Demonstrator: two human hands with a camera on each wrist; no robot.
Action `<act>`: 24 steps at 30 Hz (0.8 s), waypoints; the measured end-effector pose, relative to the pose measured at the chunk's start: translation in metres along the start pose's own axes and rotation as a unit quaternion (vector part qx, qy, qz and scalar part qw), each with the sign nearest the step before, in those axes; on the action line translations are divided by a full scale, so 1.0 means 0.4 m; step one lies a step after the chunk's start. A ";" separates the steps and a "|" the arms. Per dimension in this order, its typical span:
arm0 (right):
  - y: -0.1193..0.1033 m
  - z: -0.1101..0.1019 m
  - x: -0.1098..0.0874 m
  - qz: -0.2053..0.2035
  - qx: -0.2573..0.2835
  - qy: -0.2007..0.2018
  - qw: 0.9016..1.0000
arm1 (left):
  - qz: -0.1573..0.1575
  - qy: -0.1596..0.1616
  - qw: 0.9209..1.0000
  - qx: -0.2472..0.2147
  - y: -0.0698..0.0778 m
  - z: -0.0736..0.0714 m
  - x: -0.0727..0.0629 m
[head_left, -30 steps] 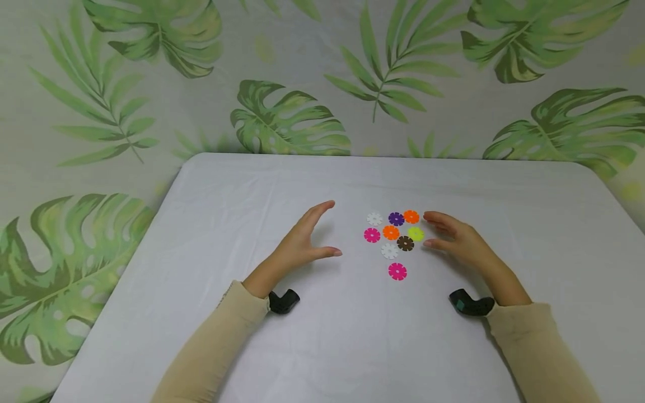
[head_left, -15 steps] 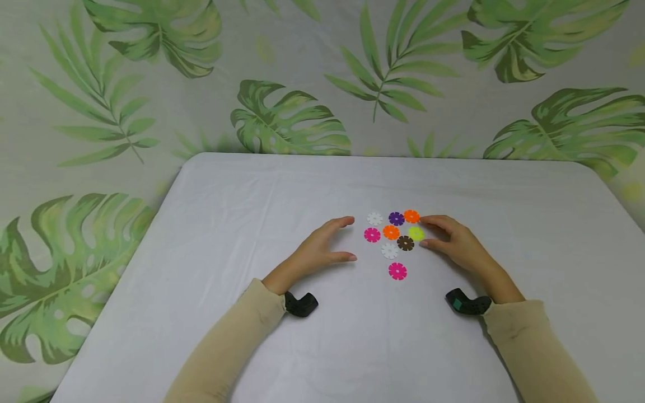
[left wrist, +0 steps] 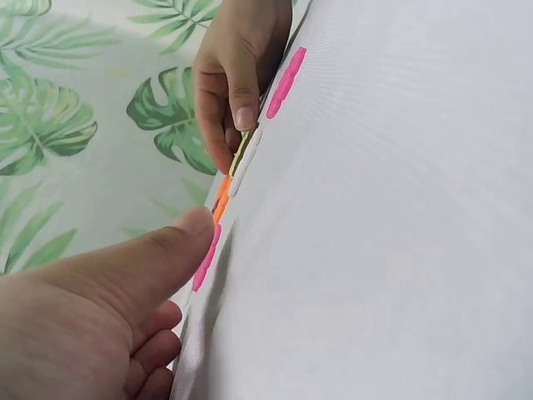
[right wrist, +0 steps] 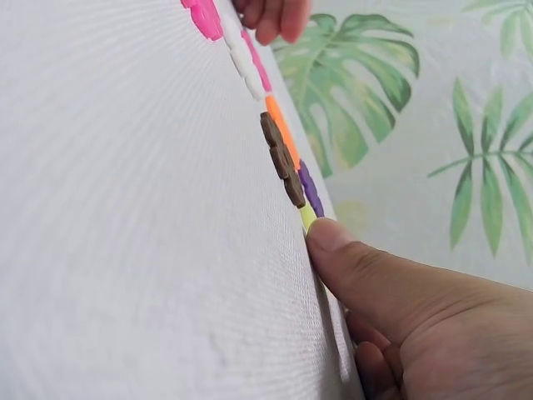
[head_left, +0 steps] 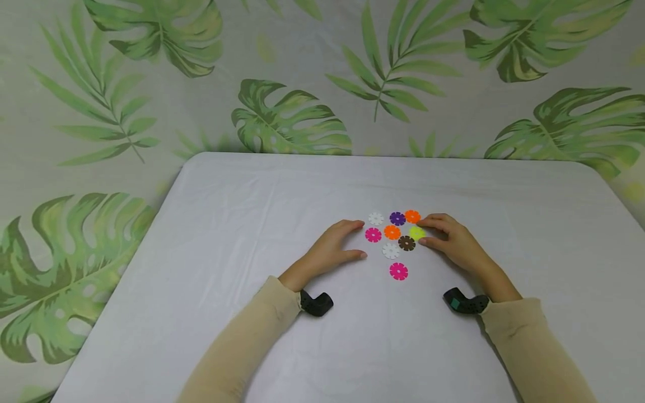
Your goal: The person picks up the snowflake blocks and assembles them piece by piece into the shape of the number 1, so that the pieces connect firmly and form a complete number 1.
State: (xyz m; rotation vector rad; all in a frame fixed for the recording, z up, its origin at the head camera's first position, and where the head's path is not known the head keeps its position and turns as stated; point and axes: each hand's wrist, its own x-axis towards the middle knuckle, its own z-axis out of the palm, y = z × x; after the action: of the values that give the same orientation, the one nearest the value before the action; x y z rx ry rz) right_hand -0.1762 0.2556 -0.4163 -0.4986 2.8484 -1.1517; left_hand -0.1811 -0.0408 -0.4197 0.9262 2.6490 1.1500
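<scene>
Several notched plastic interlocking discs lie flat in a cluster on the white table. My right hand (head_left: 461, 240) is at the cluster's right side, its thumb and index finger at opposite edges of the yellow-green disc (head_left: 416, 233). In the left wrist view that disc (left wrist: 240, 152) spans between those two fingertips. Just left of the cluster is my left hand (head_left: 330, 249), thumb and fingers spread apart around nothing, nearest the left pink disc (head_left: 373, 235). Close to my right hand lie the brown disc (head_left: 406, 243) and an orange disc (head_left: 412, 216).
A purple disc (head_left: 397, 219), a second orange disc (head_left: 392, 232) and two white ones, one at the back (head_left: 375, 219), complete the cluster. Another pink disc (head_left: 398, 271) lies nearer the front. The white-covered table (head_left: 252, 184) ends at a leaf-patterned backdrop (head_left: 292, 117).
My left hand has moved right and slightly forward to the cluster. My right hand has shifted a little left, its fingertips now at the yellow-green disc's edges. The discs lie as before.
</scene>
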 end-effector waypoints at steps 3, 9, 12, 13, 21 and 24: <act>0.001 0.001 0.000 0.002 0.001 0.001 1.000 | -0.009 0.005 1.000 0.016 0.003 0.009 0.012; 0.001 0.001 -0.001 0.003 0.003 0.001 1.000 | -0.023 0.025 0.998 0.051 0.012 0.021 0.035; 0.000 0.001 -0.001 0.003 0.004 0.002 1.000 | -0.030 0.034 0.996 0.073 0.016 0.027 0.047; 0.000 0.002 -0.001 0.004 0.006 0.002 1.000 | -0.032 0.037 0.996 0.079 0.017 0.029 0.051; -0.006 0.005 -0.001 0.016 0.018 0.011 1.000 | -0.060 0.051 0.991 0.112 0.028 0.041 0.070; -0.006 0.007 0.000 0.019 0.024 0.015 0.999 | -0.074 0.053 0.990 0.111 0.031 0.043 0.073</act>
State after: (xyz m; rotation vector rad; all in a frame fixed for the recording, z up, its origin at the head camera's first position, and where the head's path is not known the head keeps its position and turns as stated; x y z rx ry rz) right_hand -0.1750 0.2519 -0.4166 -0.4269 2.8331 -1.2289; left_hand -0.1929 -0.0067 -0.4193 0.6989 2.9215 0.9099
